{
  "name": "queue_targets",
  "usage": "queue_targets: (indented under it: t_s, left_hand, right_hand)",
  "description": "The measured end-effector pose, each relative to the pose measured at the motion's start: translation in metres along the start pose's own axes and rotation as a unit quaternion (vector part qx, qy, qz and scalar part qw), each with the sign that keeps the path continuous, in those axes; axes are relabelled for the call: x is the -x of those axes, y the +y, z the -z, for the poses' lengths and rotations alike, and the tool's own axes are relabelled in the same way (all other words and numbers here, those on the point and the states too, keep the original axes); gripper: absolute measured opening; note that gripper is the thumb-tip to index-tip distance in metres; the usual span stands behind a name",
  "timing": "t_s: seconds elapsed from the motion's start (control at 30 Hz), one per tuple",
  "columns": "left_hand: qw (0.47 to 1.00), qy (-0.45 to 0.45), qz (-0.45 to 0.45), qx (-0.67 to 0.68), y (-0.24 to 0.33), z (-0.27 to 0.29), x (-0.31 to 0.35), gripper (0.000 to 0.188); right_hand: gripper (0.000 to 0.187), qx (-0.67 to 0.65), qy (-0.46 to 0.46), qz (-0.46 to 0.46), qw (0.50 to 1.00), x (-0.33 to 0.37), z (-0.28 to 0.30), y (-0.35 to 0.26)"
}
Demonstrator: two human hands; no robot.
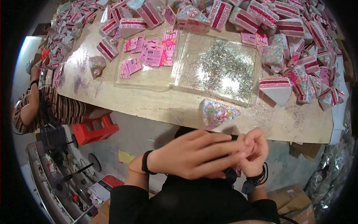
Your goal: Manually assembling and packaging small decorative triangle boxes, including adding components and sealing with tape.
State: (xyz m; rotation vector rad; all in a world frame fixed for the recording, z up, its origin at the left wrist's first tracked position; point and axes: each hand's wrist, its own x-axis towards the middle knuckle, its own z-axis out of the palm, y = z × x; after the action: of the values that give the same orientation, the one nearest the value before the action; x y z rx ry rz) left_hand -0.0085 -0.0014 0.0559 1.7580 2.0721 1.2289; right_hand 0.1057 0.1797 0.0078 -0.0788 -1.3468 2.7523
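Observation:
My left hand point(197, 155) reaches across in front of my body, its fingertips pressed in at the fingers of my right hand point(255, 153). The right hand is curled in a pinch. Whatever lies between the fingertips, if anything, is hidden. Just beyond the hands, at the table's near edge, lies a cake-slice-shaped piece point(219, 113) covered in pastel sprinkles. Behind it stands a clear shallow tray point(179, 80) with many small silvery metal pins point(223, 67) scattered in it. To its left, another clear tray point(143, 85) holds pink printed cards point(153, 54).
Piled cake-slice pieces point(294, 28) cover the table's far side and right; one slice point(276, 89) sits by the pin tray. Glitter is strewn over the tabletop point(149, 102). At left another person point(56, 104) works near a red stool point(95, 130). Cardboard boxes point(291, 201) stand lower right.

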Motion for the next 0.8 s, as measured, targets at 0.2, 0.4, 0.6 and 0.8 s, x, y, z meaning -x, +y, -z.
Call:
queue_targets:
  t_s: [0.2,0.4,0.6,0.8]
  left_hand:
    - [1.000,-0.003,0.002,-0.001,-0.015,-0.018,0.011,0.053]
    - [1.000,-0.016,-0.002,0.020,-0.019,-0.021,0.014,0.047]
    - [0.997,-0.001,-0.077,-0.018,-0.028,-0.023,0.023,0.035]
    - [0.979,0.009,-0.187,-0.083,-0.033,-0.031,0.033,0.023]
  right_hand:
    - [0.042,-0.006,-0.011,-0.069,0.998,0.018,0.009,0.013]
    - [0.041,0.124,-0.042,-0.053,0.990,0.015,0.015,0.010]
    - [0.042,0.211,-0.072,-0.061,0.973,0.013,0.016,0.009]
    - [0.043,0.211,-0.078,-0.051,0.973,0.012,0.012,0.012]
